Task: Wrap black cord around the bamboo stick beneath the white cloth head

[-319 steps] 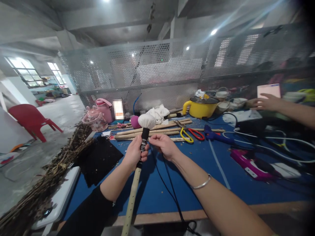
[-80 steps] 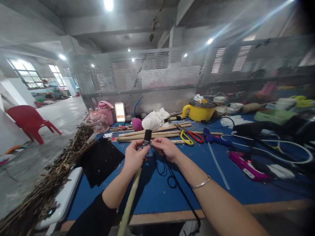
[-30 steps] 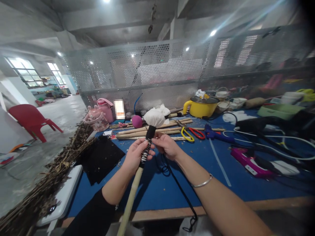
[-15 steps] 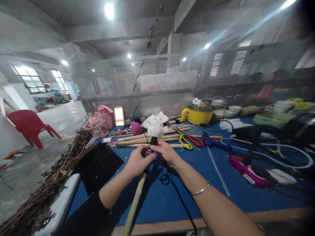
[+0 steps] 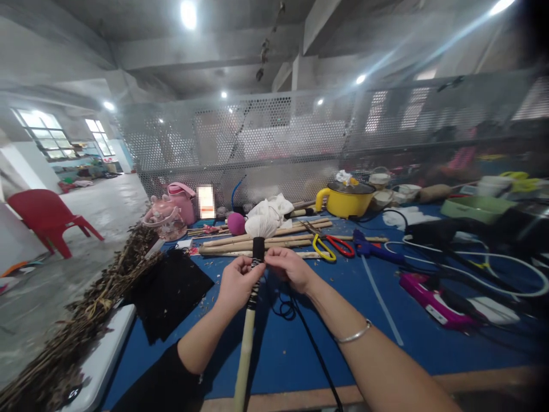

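A pale wooden stick [image 5: 245, 349] slants up from the table's front edge, its upper part wrapped in black cord [image 5: 254, 294] above a solid black band [image 5: 258, 248]. A white cloth bundle [image 5: 261, 225] lies at or just behind its far end. My left hand [image 5: 238, 280] is closed round the wrapped part, thumb on top. Close against the right side of the stick, my right hand [image 5: 291, 268] pinches with thumb and fingers; the black cord [image 5: 311, 343] trails from near it, looped on the table and running over the front edge.
Scissors [image 5: 332, 249] with yellow and red handles lie beyond my right hand, near several bare sticks [image 5: 257, 245]. A yellow pot [image 5: 348, 200] stands at the back. Black cloth [image 5: 171, 294] and dried stalks [image 5: 94, 309] are on the left. A magenta power strip [image 5: 433, 303] lies right.
The stick has turned more upright and its wrapped part shows more. My left hand has shifted slightly, and my right fingers have drawn a little off the black band.
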Available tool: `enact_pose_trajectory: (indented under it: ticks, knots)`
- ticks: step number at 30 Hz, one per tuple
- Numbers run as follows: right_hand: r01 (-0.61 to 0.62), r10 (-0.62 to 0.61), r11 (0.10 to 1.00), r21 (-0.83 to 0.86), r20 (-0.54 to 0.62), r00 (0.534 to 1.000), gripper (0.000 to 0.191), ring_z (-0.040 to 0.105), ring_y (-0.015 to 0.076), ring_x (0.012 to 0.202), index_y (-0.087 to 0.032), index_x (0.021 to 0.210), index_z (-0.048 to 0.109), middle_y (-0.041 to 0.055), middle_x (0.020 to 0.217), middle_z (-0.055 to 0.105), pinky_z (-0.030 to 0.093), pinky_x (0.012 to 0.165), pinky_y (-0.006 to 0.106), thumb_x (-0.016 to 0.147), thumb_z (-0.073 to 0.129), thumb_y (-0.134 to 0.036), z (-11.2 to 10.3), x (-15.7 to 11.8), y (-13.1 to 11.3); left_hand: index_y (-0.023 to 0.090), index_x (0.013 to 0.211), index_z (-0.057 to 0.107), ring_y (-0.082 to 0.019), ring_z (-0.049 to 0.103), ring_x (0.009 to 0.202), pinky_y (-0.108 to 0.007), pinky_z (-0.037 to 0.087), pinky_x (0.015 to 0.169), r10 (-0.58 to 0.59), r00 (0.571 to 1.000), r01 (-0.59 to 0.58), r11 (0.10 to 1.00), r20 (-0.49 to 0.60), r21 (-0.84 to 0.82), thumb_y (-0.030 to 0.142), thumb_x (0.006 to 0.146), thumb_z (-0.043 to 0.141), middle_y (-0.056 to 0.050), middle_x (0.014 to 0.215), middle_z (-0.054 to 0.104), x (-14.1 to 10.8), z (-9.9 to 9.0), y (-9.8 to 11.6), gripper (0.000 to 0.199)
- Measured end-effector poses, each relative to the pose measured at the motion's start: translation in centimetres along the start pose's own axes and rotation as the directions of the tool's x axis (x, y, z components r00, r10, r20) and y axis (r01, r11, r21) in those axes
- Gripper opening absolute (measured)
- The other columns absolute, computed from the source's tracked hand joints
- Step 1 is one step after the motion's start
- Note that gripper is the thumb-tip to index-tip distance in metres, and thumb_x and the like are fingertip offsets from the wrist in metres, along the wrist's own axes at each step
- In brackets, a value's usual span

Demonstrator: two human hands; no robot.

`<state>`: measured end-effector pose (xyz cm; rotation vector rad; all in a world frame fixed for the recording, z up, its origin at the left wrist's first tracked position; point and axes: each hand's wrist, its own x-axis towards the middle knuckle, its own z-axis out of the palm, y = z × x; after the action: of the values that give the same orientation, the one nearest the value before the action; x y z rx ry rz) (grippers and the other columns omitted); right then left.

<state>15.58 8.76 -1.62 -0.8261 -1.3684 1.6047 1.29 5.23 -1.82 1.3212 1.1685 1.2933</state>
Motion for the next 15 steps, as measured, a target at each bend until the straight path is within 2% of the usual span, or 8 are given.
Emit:
enact_pose_trajectory:
  ticks: [3,9,15]
  knots:
    - [0.033,-0.033,0.999,0.005,0.01,0.999,0.026,0.019,0.0031,0.033,-0.016,0.063,0.05,-0.0101,0.04,0.032,0.007,0.036,0.021,0.063,0.069,-0.033,-0.12,-0.27,-0.25,0.013,0.075,0.055,-0.008,0.048,0.048,-0.02,0.037,0.048,-0.025,1.0,0.025,0.998,0.0,-0.051,0.042,0.063,0.068,0.0,0.058,0.059,-0.39,-0.12,0.29,0.034]
    - [0.053,-0.053,0.998,0.027,0.012,0.998,0.026,0.021,0.003,0.034,-0.015,0.063,0.051,-0.0094,0.041,0.033,0.009,0.036,0.021,0.063,0.07,-0.034,0.33,-0.55,-0.2,0.012,0.076,0.057,-0.008,0.05,0.049,-0.02,0.039,0.049,-0.006,0.999,0.003,0.998,-0.033,-0.067,0.039,0.063,0.07,0.0,0.058,0.059,-0.69,-0.3,0.67,0.032]
    - [0.032,-0.031,0.998,0.058,-0.012,0.999,0.031,0.019,0.0031,0.033,-0.018,0.063,0.046,-0.0104,0.039,0.032,0.008,0.035,0.021,0.062,0.071,-0.035,0.2,-0.27,-0.01,0.013,0.077,0.059,-0.009,0.052,0.049,-0.021,0.04,0.05,-0.023,0.998,0.028,0.995,0.055,-0.098,0.041,0.064,0.068,-0.001,0.06,0.062,-0.7,-0.33,0.39,0.032]
